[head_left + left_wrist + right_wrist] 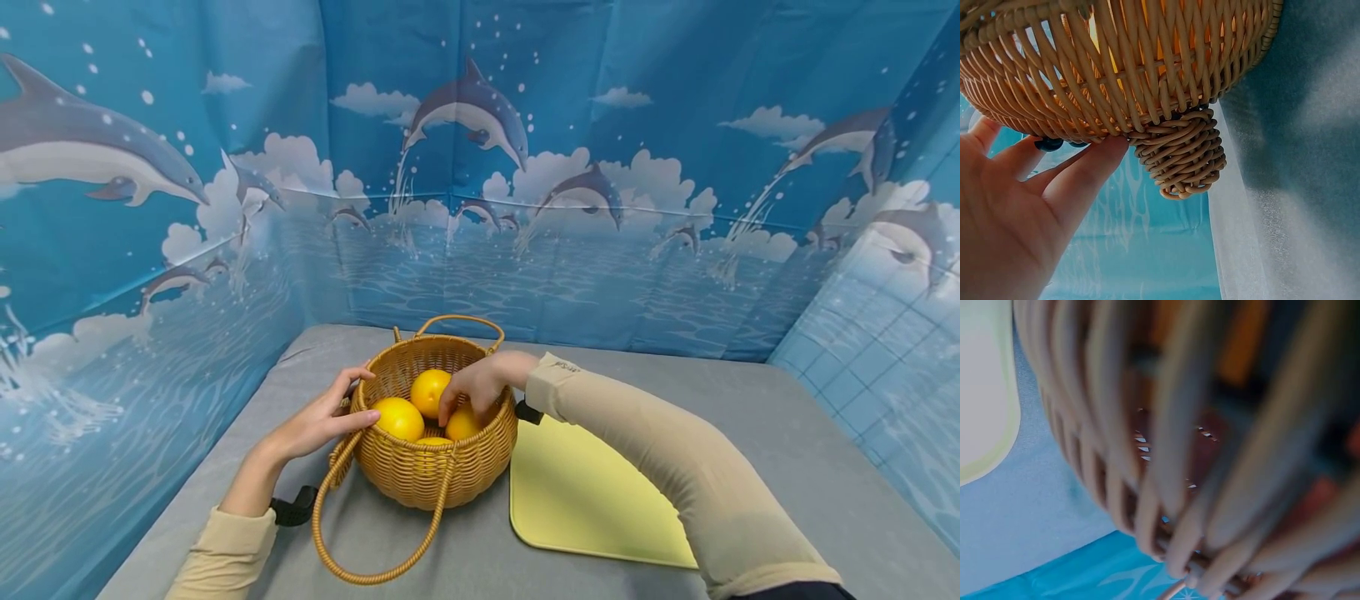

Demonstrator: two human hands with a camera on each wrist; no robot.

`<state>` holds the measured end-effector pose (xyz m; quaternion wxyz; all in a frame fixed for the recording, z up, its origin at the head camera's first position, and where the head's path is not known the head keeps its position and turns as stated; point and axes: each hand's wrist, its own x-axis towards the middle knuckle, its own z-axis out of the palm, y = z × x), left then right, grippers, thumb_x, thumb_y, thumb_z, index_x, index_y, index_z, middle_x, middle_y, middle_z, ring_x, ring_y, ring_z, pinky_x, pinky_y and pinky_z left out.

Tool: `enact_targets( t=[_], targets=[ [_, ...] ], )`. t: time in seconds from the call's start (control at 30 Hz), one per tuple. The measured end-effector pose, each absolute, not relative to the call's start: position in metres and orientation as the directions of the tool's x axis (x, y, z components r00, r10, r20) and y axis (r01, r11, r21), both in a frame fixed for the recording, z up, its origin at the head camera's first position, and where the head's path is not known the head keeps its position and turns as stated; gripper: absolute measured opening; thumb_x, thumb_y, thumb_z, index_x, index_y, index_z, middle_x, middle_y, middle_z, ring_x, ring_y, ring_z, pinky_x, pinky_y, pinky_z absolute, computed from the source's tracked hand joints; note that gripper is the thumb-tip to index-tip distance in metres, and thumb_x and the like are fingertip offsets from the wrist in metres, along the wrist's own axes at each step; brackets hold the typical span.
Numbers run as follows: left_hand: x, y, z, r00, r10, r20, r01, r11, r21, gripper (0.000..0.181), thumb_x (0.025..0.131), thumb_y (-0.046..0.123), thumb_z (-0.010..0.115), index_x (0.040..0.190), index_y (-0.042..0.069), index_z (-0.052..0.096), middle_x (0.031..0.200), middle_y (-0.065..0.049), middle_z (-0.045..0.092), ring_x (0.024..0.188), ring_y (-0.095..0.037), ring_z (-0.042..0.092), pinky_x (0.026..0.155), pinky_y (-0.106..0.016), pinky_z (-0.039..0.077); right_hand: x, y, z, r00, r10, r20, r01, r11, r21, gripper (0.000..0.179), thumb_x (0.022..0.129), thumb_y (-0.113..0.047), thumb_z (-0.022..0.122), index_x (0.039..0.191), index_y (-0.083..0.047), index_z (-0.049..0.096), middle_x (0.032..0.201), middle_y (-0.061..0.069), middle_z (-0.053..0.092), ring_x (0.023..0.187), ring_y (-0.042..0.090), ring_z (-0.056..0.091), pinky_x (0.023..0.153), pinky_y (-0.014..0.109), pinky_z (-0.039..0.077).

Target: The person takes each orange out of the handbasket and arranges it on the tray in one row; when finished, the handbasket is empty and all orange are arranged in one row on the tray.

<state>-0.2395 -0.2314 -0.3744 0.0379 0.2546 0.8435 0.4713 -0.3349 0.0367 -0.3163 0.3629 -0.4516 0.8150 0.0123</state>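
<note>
A round wicker basket (431, 483) with looped handles holds several yellow-orange oranges (400, 419). At its left side is my left hand (318, 421), with thumb and index finger over the rim and the other fingers against the outer wall. In the left wrist view, that hand's fingers (1094, 165) touch the weave beside a protruding wicker knob (1182, 156) and black beads (1049, 145). My right hand (480, 387) reaches inside, fingers bent down over an orange (462, 423) at the right. Blurred weave (1172, 425) mostly fills the right wrist view and hides that grip.
A yellow mat (592, 492) lies on the grey tabletop (750, 417), right of the basket and partly under my right forearm. The basket's front handle (375, 577) hangs down toward me. Blue dolphin-print sheets (480, 250) enclose the table's back and sides.
</note>
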Motion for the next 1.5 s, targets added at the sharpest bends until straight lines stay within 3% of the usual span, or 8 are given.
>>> enact_targets(
  t=[0.07,0.3,0.43,0.67,0.83,1.0,1.2,1.5],
  targets=[
    [-0.240,-0.231,-0.374,-0.868,0.466,0.174,0.393,0.428,0.814,0.052,0.095,0.031,0.054,0.136,0.012,0.029,0.155,-0.015,0.009,0.136,-0.041,0.018,0.098,-0.063,0.027,-0.335,0.037,-0.318,-0.325,-0.739,-0.589,-0.753,0.579,-0.311,0.061,0.079,0.013,0.058,0.125,-0.026,0.059,0.129,-0.011,0.050,0.115,0.007,0.041,0.094,0.022,0.035],
    [-0.240,-0.231,-0.374,-0.867,0.467,0.175,0.393,0.425,0.816,0.052,0.095,0.031,0.054,0.136,0.012,0.028,0.155,-0.014,0.007,0.137,-0.041,0.014,0.099,-0.064,0.024,-0.337,0.041,-0.319,-0.318,-0.831,-0.456,-0.756,0.513,-0.406,0.032,0.088,-0.005,0.066,0.115,-0.021,0.065,0.121,-0.010,0.054,0.112,0.010,0.046,0.094,0.026,0.038],
    [-0.240,-0.231,-0.374,-0.864,0.471,0.176,0.396,0.422,0.816,0.051,0.095,0.030,0.053,0.136,0.011,0.028,0.155,-0.015,0.007,0.137,-0.042,0.014,0.099,-0.064,0.024,-0.337,0.041,-0.319,-0.306,-0.841,-0.446,-0.758,0.498,-0.421,0.026,0.091,-0.007,0.062,0.112,-0.020,0.067,0.117,-0.011,0.056,0.108,0.009,0.048,0.092,0.025,0.039],
    [-0.240,-0.231,-0.374,-0.862,0.475,0.177,0.397,0.416,0.818,0.051,0.095,0.030,0.053,0.136,0.011,0.028,0.156,-0.014,0.006,0.137,-0.042,0.015,0.099,-0.063,0.026,-0.338,0.040,-0.321,-0.264,-0.844,-0.468,-0.785,0.469,-0.404,0.030,0.094,-0.005,0.056,0.117,-0.020,0.067,0.125,-0.008,0.057,0.115,0.004,0.047,0.098,0.023,0.036],
    [-0.240,-0.231,-0.375,-0.863,0.475,0.174,0.395,0.418,0.818,0.052,0.095,0.031,0.053,0.136,0.012,0.028,0.155,-0.014,0.006,0.136,-0.041,0.017,0.098,-0.062,0.028,-0.337,0.041,-0.321,-0.265,-0.828,-0.494,-0.788,0.481,-0.384,0.042,0.086,0.003,0.063,0.121,-0.021,0.065,0.132,-0.004,0.053,0.121,0.006,0.043,0.099,0.023,0.034],
    [-0.239,-0.232,-0.375,-0.864,0.473,0.172,0.391,0.415,0.821,0.052,0.096,0.031,0.053,0.136,0.012,0.027,0.155,-0.014,0.006,0.136,-0.042,0.017,0.098,-0.062,0.029,-0.332,0.041,-0.320,-0.302,-0.824,-0.479,-0.804,0.490,-0.337,0.058,0.078,0.014,0.063,0.122,-0.023,0.063,0.131,-0.009,0.052,0.121,0.007,0.041,0.098,0.023,0.034],
    [-0.238,-0.231,-0.373,-0.869,0.466,0.169,0.383,0.417,0.824,0.052,0.096,0.031,0.053,0.136,0.012,0.027,0.155,-0.016,0.005,0.136,-0.042,0.015,0.097,-0.062,0.029,-0.330,0.042,-0.321,-0.333,-0.845,-0.418,-0.831,0.473,-0.294,0.052,0.079,0.007,0.069,0.123,-0.021,0.061,0.129,-0.007,0.052,0.120,0.011,0.043,0.099,0.026,0.035],
    [-0.239,-0.230,-0.374,-0.866,0.469,0.173,0.389,0.415,0.822,0.052,0.096,0.030,0.052,0.136,0.011,0.027,0.155,-0.016,0.005,0.138,-0.041,0.011,0.099,-0.064,0.026,-0.328,0.041,-0.321,-0.309,-0.841,-0.445,-0.830,0.466,-0.305,0.047,0.082,0.002,0.069,0.122,-0.021,0.060,0.130,-0.005,0.046,0.119,0.013,0.038,0.099,0.028,0.034]
  ],
)
